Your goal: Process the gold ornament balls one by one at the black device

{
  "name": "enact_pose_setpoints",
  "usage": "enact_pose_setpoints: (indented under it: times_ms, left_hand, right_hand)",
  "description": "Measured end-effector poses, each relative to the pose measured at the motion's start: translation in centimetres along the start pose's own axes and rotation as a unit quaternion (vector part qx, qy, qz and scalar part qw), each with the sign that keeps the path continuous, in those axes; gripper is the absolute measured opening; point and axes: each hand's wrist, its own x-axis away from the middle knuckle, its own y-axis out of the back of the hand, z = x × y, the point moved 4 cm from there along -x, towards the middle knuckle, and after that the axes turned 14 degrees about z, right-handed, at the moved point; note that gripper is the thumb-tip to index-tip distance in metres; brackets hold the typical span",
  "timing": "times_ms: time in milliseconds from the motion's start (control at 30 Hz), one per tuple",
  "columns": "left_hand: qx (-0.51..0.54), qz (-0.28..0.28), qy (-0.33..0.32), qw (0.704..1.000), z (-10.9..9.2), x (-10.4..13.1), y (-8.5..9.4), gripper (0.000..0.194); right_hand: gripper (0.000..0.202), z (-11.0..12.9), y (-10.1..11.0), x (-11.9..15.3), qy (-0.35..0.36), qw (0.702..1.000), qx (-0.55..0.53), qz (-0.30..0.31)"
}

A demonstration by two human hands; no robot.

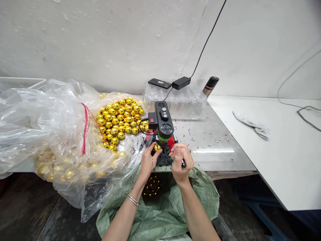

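Between the thumb and fingers of my left hand [149,159] is a shiny gold ball [156,147], held just under the head of a small black bench drill press [164,120]. My right hand [182,160] is wrapped round a black-tipped lever handle [184,163] at the right of the machine. The black base [164,157] of the machine is strewn with dark shavings. Below my hands a green woven sack [200,187] hangs open, with several gold balls [151,185] inside it. The drill's tip is hidden from view.
At the left, a clear plastic bag [62,134] with a red tie [85,129] spills many gold balls [120,117] onto the metal table [213,147]. Behind stand clear plastic trays [180,103] with a power adapter [181,83] on top, and a bottle [210,86]. A glove [252,125] lies on the white table [281,160].
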Motion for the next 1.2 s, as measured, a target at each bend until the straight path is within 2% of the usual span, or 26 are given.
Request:
enact_pose_setpoints:
  times_ms: [133, 300, 567, 800, 1033, 1200]
  left_hand:
    - [-0.114, -0.003, -0.054, 0.992, -1.0, 0.3, -0.4, 0.033]
    - [-0.169, 0.01, -0.07, 0.983, -1.3, 0.2, -0.5, 0.03]
    - [-0.181, 0.028, -0.066, 0.981, -0.9, 0.1, -0.5, 0.032]
    - [-0.191, 0.035, -0.056, 0.979, -1.3, 0.2, -0.6, 0.03]
    - [-0.195, 0.037, -0.052, 0.979, -1.5, 0.1, -0.6, 0.029]
    - [-0.188, 0.04, -0.06, 0.98, -1.4, 0.1, -0.6, 0.03]
  right_hand:
    - [0.027, 0.1, 0.1, 0.0, -0.001, 1.0, 0.012, 0.006]
    - [0.027, 0.1, 0.1, 0.2, 0.003, 1.0, 0.01, 0.008]
    - [0.027, -0.5, -0.2, 1.0, 0.01, 1.0, 0.003, -0.001]
    - [0.028, -3.0, -1.1, 3.2, 0.079, 0.997, 0.023, 0.001]
    - [0.032, -4.8, -1.8, 5.0, 0.076, 0.997, 0.025, -0.019]
    - [0.031, -4.7, -2.1, 5.1, 0.09, 0.995, 0.037, 0.023]
